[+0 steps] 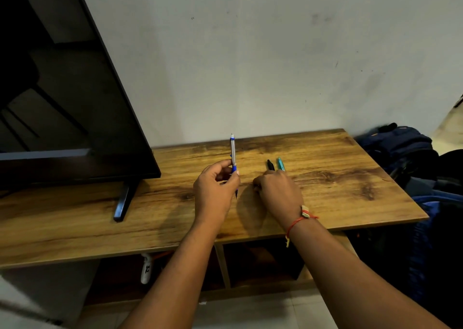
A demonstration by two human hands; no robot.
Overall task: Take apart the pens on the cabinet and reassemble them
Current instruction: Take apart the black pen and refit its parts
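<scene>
My left hand (216, 187) pinches a blue and silver pen (233, 156) near its blue grip and holds it upright above the wooden cabinet top (338, 178). My right hand (278, 193) rests knuckles-up on the cabinet with its fingers curled. It lies over the near ends of a black pen (270, 165) and a teal pen (280, 164), whose far ends stick out beyond the fingers. Whether the fingers grip either pen is hidden.
A black television (62, 103) stands on the cabinet's left half, its foot (124, 200) reaching toward the front edge. Blue bags (400, 150) are piled on the floor right of the cabinet. Open shelves (260, 261) lie below the top.
</scene>
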